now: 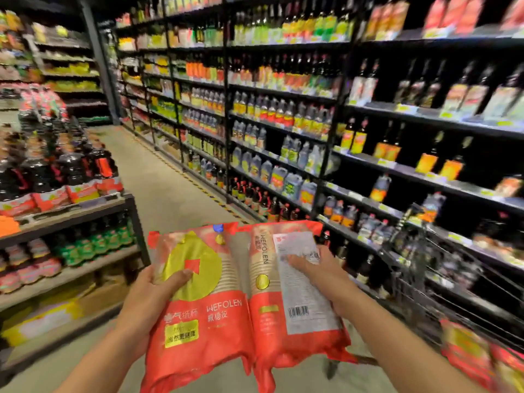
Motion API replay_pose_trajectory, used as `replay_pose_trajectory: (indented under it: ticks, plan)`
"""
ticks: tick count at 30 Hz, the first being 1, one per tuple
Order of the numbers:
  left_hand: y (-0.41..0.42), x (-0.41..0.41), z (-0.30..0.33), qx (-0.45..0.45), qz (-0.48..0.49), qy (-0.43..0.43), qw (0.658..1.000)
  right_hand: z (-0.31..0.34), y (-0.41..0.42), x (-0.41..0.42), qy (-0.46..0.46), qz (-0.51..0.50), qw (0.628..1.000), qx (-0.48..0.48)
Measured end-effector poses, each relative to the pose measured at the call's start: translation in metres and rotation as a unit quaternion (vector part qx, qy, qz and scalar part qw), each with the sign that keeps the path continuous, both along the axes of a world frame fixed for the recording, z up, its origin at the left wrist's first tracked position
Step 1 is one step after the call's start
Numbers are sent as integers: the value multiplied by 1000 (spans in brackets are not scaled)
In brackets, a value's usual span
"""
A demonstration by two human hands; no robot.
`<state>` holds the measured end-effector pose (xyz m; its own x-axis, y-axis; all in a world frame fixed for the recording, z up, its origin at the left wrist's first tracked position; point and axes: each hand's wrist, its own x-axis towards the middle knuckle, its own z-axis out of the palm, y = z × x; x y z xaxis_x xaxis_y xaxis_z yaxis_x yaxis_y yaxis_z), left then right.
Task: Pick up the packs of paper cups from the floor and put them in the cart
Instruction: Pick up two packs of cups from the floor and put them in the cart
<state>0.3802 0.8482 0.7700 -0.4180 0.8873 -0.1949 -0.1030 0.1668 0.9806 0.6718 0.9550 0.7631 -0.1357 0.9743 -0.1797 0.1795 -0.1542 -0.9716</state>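
Observation:
Two red packs of paper cups are held up side by side in front of me. My left hand (153, 290) grips the left pack (204, 316), which has a yellow circle on its front, with the thumb lying on that circle. My right hand (317, 276) grips the right pack (286, 302) on its white barcode label. The wire cart (442, 282) stands to the right of the packs, with more red and yellow packs (476, 353) blurred inside it at the lower right.
Tall dark shelves of bottles (283, 114) line the right side behind the cart. A low display of dark bottles (65, 171) stands on the left. The beige aisle floor (164, 188) runs ahead between them.

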Motion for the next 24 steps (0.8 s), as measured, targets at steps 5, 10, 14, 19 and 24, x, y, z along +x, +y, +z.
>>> replay_pose_trajectory:
  ticks: [5, 10, 14, 19, 24]
  plan:
    - [70, 182, -2, -2, -140, -58, 988, -1, -15, 208, 2, -142, 990, 4]
    - [115, 384, 5, 3, -272, -68, 960, 6, -41, 403, -1, -241, 970, 25]
    - [138, 507, 9, -16, -320, -73, 944, -5, -48, 518, 2, -287, 958, 14]
    - [182, 604, -7, -46, -360, -52, 930, -40, -33, 607, 57, -326, 944, -12]
    - [256, 687, -40, -73, -382, -48, 920, -76, 13, 679, 74, -375, 923, -37]
